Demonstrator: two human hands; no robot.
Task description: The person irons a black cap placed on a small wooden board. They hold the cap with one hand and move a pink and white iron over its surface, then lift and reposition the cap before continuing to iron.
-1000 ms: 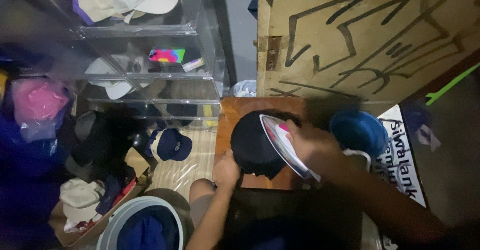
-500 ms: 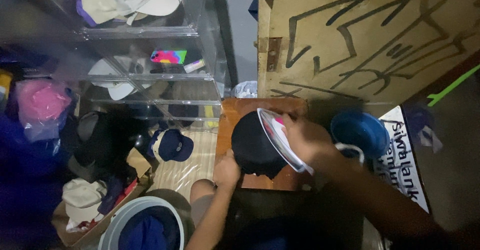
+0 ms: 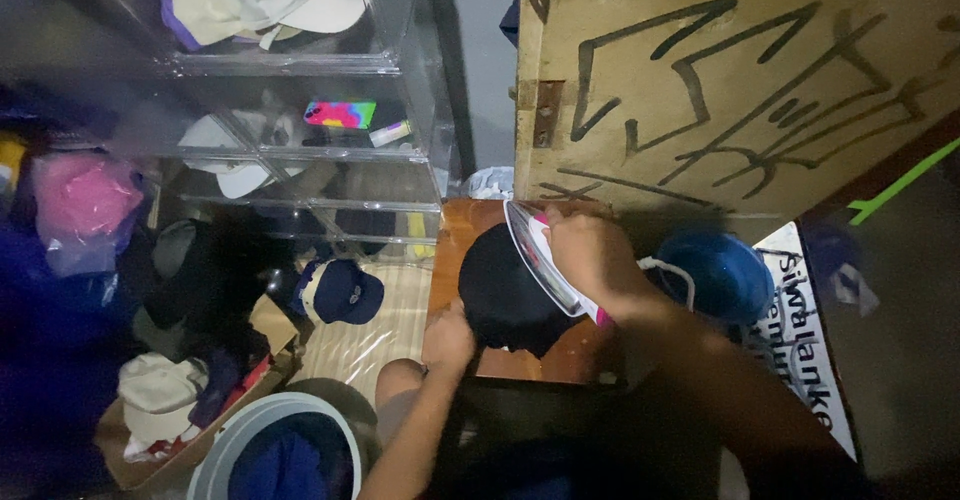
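The right hand [image 3: 590, 255] is clenching the handle of a white and pink clothes iron [image 3: 540, 260], tipping it on edge so that its shiny soleplate is facing left against a black rounded fabric cap [image 3: 505, 295]. The left hand [image 3: 450, 338] is pressing down on the cap's lower left edge, fingers curled over the cloth and pinning it in place. The cap is lying on a small brown wooden board [image 3: 460, 235], just below a large tan cardboard panel [image 3: 740, 90] marked with black painted strokes. A blue round bucket [image 3: 715, 275] is sitting just right of the iron, behind the right wrist. To the left, a navy baseball cap [image 3: 340, 292] is resting on a pale striped mat [image 3: 365, 330], and clear plastic shelves [image 3: 300, 130] holding white caps are standing beyond it. A grey round tub [image 3: 225, 450] with blue cloth inside is sitting at the lower left.
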